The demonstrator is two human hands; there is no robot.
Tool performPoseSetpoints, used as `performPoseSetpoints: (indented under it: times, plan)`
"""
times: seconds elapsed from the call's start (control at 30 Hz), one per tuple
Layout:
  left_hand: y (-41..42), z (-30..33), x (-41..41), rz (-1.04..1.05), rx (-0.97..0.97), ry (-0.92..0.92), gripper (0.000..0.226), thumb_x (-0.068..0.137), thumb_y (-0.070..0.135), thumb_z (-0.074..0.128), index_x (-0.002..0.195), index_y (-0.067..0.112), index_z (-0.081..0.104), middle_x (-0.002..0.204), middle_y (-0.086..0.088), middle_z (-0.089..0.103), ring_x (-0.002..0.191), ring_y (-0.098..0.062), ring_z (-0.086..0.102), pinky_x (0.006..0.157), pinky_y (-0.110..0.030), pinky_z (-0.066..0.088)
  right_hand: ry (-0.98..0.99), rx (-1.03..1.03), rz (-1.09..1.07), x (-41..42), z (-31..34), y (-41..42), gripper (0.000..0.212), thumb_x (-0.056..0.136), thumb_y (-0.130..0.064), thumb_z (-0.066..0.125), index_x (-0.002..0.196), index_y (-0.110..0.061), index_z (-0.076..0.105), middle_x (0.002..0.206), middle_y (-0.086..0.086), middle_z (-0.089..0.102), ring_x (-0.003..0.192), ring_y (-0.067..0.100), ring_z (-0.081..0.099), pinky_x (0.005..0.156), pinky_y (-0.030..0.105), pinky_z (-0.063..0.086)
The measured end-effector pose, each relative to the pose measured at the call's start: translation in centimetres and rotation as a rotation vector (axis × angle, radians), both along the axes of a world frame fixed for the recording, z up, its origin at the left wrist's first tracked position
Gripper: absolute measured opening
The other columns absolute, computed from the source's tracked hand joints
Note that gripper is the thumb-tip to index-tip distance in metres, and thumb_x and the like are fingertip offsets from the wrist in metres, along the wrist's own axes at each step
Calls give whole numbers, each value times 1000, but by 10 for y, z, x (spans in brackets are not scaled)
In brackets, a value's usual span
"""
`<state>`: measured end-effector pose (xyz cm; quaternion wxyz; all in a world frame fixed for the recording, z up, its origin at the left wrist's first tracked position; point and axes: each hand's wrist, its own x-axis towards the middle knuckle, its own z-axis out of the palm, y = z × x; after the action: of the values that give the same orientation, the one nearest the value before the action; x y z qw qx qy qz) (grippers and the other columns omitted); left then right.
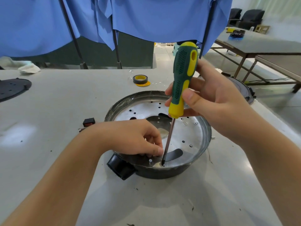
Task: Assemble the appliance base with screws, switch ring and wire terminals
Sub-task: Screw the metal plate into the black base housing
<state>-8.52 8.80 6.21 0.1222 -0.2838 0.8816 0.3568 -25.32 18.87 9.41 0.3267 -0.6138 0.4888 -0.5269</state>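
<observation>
Silver metal lines the inside of the base (192, 132), a round shallow pan with a dark outer wall that sits on the grey table (65, 111), near the middle and a little toward its right edge. My right hand (210, 101) is wrapped around the green and yellow handle of the screwdriver (180, 82), thumb laid across the front and fingers curled behind it. I hold it nearly upright, the top leaning slightly to the right, and its dark shaft runs down to the base floor just inside the near rim, the tip set at a small hole. My left hand (135, 137) reaches into the base from the left, its fingers curled with the tips pressed together right beside the screwdriver tip; I cannot tell whether they pinch a screw there. A black block (120, 168) sticks out from the near left wall of the base. Just left of the base lies a small black and red switch (89, 122). A roll of black tape (140, 79) rests toward the far edge, and a dark round plate (13, 88) lies at the left edge. Blue cloth (114, 18) hangs beyond the table.
</observation>
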Motion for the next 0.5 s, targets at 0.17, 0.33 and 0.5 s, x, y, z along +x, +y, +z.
performPoseSetpoints:
  times: [0.17,0.33,0.5]
  plan:
    - [2,2,0,11,3,-3,15,90,45,60,80,36,67,70,18,65,64,5,57,70,-21,46,-12,-6,17,1,2,3,53,95,0,46,143,-18,33,98,-3,69,94,16,71,73,24,57]
    - [2,5,2,-48,38,-15,11,87,45,65,76,44,67,69,25,62,65,7,57,66,-15,41,-15,-7,28,2,2,4,52,95,1,45,141,-19,33,98,-3,69,95,16,70,73,24,57]
    - [3,1,1,-58,43,-6,6,81,41,73,76,42,69,68,22,62,62,4,55,65,-19,46,-18,-7,34,2,3,4,50,95,2,45,138,-21,35,99,-3,69,95,17,70,73,24,57]
